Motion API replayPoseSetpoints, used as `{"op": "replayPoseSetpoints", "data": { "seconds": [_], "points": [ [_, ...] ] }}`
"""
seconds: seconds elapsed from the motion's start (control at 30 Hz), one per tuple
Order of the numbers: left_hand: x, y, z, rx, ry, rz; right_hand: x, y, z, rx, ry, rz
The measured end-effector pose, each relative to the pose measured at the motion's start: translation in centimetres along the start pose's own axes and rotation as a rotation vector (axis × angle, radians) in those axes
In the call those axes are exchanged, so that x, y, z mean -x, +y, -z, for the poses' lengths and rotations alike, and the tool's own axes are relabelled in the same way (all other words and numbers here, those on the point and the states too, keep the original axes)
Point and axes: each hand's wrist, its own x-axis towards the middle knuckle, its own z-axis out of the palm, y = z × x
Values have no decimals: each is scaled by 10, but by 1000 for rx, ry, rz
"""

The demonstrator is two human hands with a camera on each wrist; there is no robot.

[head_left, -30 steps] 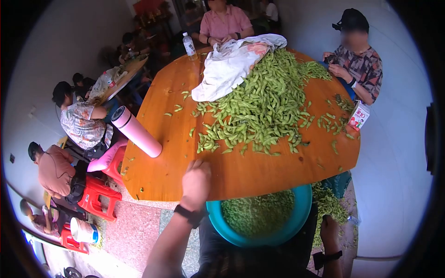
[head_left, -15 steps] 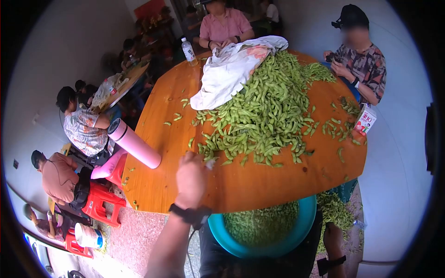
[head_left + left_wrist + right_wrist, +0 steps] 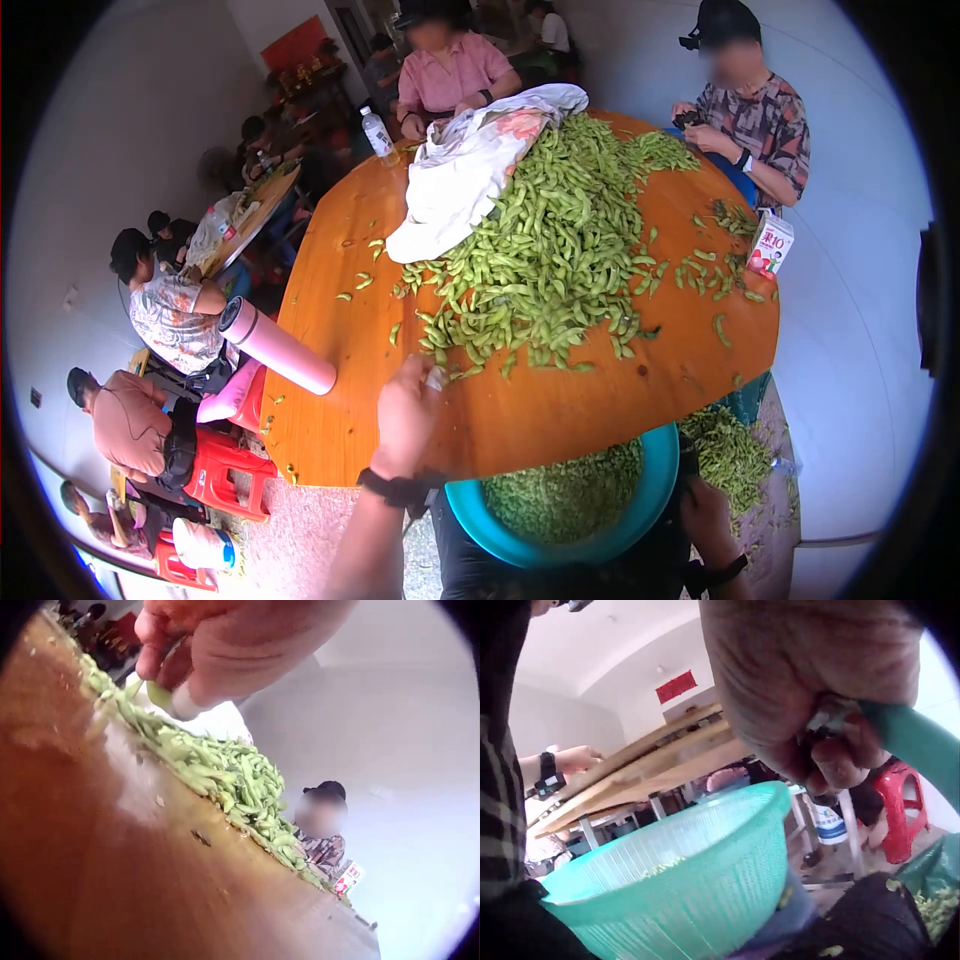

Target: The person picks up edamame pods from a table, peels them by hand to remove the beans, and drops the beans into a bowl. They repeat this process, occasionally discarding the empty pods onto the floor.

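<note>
In the head view my left hand (image 3: 405, 420) is over the table's near edge, beside the heap of green pods (image 3: 560, 240). The left wrist view shows its thumb and fingers (image 3: 247, 652) pinching a green pod (image 3: 159, 696), and something whitish covers the thumb. Low beside the right rim of the teal basket (image 3: 662, 490) is my right hand (image 3: 710, 520). Its fingers are curled in the right wrist view (image 3: 817, 697), above the basket (image 3: 682, 907), with a whitish bit and a teal band (image 3: 919, 742) against them; whether it grips either is unclear.
A pink flask (image 3: 280, 350) stands on the left of the wooden table (image 3: 520, 430). A white cloth (image 3: 450, 190) covers part of the heap, near a bottle (image 3: 379, 137). A carton (image 3: 770, 245) is at the right edge. People sit around.
My left hand has moved from the table's near edge toward the heap's near left edge. My right hand has come closer to the basket. The head view has shifted slightly.
</note>
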Motion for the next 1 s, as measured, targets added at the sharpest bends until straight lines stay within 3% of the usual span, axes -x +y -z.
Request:
{"op": "replayPoseSetpoints", "data": {
  "seconds": [0.03,0.07,0.13,0.17,0.3,0.4,0.63,0.83,0.9,1.0],
  "points": [
    [10,-11,-4,255,-17,-20,-3,-21,4,-96,3,62],
    [20,-8,-3,258,-28,-22,-6,-39,6,-192,-32,103],
    [46,14,5,934,-264,281,-12,-78,17,-391,-189,117],
    [60,24,5,1048,-325,344,-17,-101,25,-496,-310,92],
    [102,47,-7,1170,-425,370,-37,-162,23,-958,-614,22],
    [124,57,-14,1137,-446,390,-38,-180,18,-1178,-717,6],
    [149,57,-22,1028,-484,285,-21,-171,14,-1104,-746,-3],
    [155,46,-22,1292,-701,473,-11,-165,20,-1157,-776,-36],
    [158,43,-23,1323,-736,460,-5,-169,21,-1206,-799,-174],
    [162,40,-26,1376,-778,463,2,-165,8,-1298,-735,-206]
  ]
}}
